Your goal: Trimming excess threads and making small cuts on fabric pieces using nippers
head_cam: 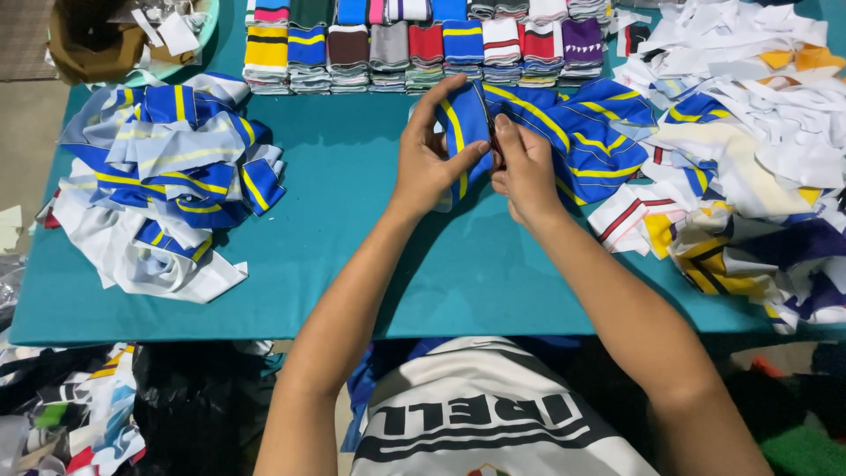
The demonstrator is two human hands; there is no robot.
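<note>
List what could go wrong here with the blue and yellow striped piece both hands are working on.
1. The right hand seems to hold a small dark tool right beside the left hand fingers; a slip might nick them.
2. The striped piece is joined to a bunched blue heap; tugging may drag it along.
3. The mixed scrap pile lies close, so pieces could get mixed.

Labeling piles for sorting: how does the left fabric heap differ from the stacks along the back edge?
The left heap is loose and crumpled; the stacks are folded flat in a neat row. The heap is mostly blue with yellow stripes plus white; the stacks vary: red, grey, purple, brown. Both sit on the teal table, neither touched by a hand.
</note>
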